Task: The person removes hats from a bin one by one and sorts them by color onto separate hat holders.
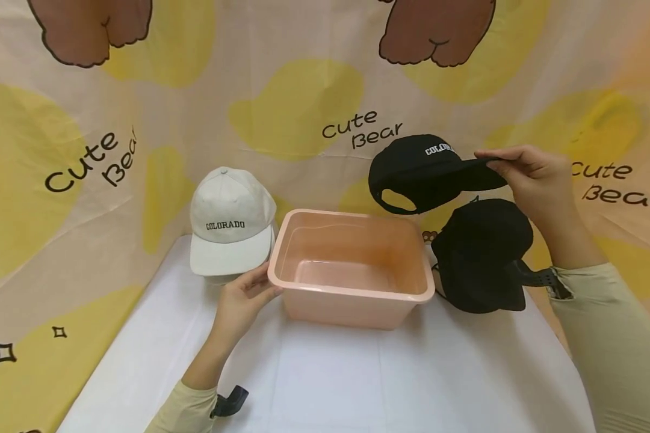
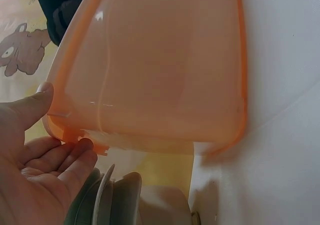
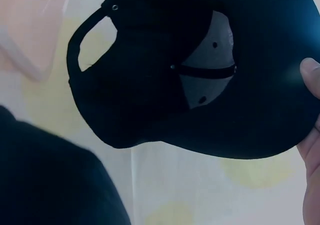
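My right hand (image 1: 541, 180) pinches the brim of a black baseball cap (image 1: 411, 168) with white COLORADO lettering, holding it in the air above the right rear of a pink plastic bin (image 1: 352, 294). Seen from the right wrist, the cap's underside (image 3: 150, 95) and rear strap opening face the camera, the thumb lying on the brim. At the bin's left front corner, my left hand (image 1: 244, 307) grips the rim between thumb and fingers. Inside, the bin shows a bare floor. Just left of it stand white caps, the top white cap (image 1: 230, 210) also reading COLORADO.
More black caps (image 1: 482, 252) sit to the right of the bin, below the lifted cap. A white-covered table (image 1: 330, 379) lies underneath everything. Behind it hangs a printed cloth backdrop (image 1: 281, 108) with bears and "Cute Bear" lettering.
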Available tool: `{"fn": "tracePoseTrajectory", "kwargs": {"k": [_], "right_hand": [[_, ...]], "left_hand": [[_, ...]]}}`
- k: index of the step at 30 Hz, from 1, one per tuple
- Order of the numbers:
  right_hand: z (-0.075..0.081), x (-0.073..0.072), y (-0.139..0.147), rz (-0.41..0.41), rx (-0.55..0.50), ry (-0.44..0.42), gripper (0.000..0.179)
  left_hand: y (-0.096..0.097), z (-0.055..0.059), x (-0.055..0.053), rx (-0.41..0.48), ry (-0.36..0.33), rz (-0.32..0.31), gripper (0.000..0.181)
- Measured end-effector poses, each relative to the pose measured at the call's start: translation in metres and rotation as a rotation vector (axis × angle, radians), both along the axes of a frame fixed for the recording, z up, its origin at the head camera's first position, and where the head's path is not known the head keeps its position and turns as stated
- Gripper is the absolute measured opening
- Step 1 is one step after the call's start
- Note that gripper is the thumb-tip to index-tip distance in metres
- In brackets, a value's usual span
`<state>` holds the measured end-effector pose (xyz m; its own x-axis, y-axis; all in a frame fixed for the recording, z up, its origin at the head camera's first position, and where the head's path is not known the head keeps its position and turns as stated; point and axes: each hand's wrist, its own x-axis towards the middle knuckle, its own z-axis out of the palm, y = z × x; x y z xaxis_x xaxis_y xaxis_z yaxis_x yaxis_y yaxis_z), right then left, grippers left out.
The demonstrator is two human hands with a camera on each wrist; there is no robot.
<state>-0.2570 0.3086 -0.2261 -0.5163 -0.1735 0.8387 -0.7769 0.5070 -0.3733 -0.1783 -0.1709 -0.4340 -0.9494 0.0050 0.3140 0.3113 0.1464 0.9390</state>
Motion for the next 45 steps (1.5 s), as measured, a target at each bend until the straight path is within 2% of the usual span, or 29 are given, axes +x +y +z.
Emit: {"fn": "tracePoseTrajectory", "kwargs": {"k": [4,11,14,21,26,33,40,45], "right_hand": [[0.003,-0.001,0.009,-0.078,-0.049,0.018,0.021],[0.004,0.006,0.024,-0.138,-0.147,-0.005,0.015],[0.005,0.011,0.03,-0.155,-0.165,0.004,0.013],[0.005,0.018,0.044,-0.232,-0.134,0.024,0.016],[-0.006,0.016,0.064,-0.264,-0.135,-0.016,0.016],[-0.029,0.011,0.092,-0.346,-0.068,-0.043,0.018],[-0.045,0.017,0.102,-0.395,-0.042,-0.028,0.023],[-0.056,0.023,0.105,-0.369,-0.055,-0.018,0.023]], "left_hand": [[0.0,-0.001,0.0,0.008,0.003,-0.004,0.059],[0.001,-0.001,0.0,0.015,-0.009,-0.003,0.059],[0.002,-0.002,0.001,0.022,-0.013,-0.003,0.059],[0.001,-0.003,0.001,0.019,-0.003,0.001,0.059],[0.0,-0.002,0.0,0.008,-0.003,0.007,0.059],[0.0,-0.003,0.001,-0.01,-0.005,0.013,0.06],[0.0,-0.002,0.001,0.0,-0.01,0.01,0.059],[0.0,-0.003,0.0,-0.004,-0.008,0.015,0.06]]}}
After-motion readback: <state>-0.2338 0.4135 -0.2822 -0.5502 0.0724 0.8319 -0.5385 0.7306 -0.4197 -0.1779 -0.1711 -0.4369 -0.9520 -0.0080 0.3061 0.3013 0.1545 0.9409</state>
